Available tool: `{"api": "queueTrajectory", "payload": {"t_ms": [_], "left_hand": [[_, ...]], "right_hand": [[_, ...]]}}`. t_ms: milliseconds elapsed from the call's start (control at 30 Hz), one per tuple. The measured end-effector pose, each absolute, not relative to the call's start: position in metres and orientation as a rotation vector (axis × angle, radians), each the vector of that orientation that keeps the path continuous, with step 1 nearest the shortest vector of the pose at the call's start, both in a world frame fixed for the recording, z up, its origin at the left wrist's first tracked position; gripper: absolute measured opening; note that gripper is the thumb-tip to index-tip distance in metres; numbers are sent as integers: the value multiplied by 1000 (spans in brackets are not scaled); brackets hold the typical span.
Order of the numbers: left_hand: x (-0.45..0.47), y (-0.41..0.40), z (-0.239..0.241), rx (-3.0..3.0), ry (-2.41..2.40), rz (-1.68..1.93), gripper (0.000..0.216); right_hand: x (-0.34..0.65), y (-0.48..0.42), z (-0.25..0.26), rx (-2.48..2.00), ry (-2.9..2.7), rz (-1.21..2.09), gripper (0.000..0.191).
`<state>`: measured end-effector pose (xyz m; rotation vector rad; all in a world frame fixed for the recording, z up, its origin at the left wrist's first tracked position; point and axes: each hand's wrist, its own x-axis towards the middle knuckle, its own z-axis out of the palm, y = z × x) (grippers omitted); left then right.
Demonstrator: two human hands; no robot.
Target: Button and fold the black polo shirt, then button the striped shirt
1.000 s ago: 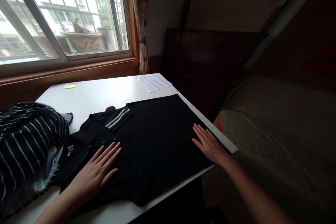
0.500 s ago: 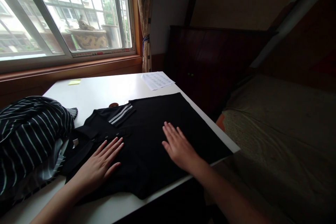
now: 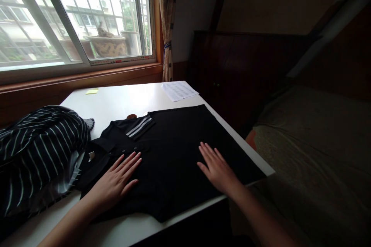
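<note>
A black polo shirt (image 3: 176, 150) lies spread flat on the white table (image 3: 121, 98), its collar to the left and its hem to the right. Two pale stripes cross the far sleeve, and small buttons show below the collar. My left hand (image 3: 114, 181) rests open on the upper part of the shirt, near the buttons, with fingers stretched out. Flat on the lower part lies my right hand (image 3: 216, 168), also open. Neither hand grips the cloth. My left forearm hides part of the collar and the near sleeve.
At the left is a heaped black cloth with white stripes (image 3: 43, 154). Printed papers (image 3: 179, 90), a yellow note (image 3: 92, 91) and a small brown round object (image 3: 131, 116) lie on the table's far side. A covered surface (image 3: 313, 154) stands to the right, beyond the table edge.
My right hand has slid right along the shirt toward its hem. My left hand stays at the same place on the cloth. The view has shifted slightly.
</note>
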<state>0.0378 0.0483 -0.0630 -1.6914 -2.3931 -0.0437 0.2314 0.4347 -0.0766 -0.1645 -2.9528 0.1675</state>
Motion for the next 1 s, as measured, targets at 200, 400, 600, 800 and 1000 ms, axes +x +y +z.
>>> {"api": "queueTrajectory", "payload": {"t_ms": [200, 400, 600, 800, 1000], "left_hand": [[38, 48, -66, -1701, -2390, -37, 70], [36, 51, -54, -1675, -2427, -76, 74], [49, 87, -38, -1807, -2398, -158, 73], [57, 111, -51, -1914, -2397, -240, 71], [57, 109, -52, -1891, -2430, -260, 71]], "right_hand": [[281, 554, -98, -604, -2899, -19, 67], [293, 584, -107, -691, -2878, -26, 69], [293, 584, -110, -689, -2881, -15, 68], [294, 591, -115, -631, -2867, 2, 67], [291, 594, -113, -471, -2718, -42, 59]]}}
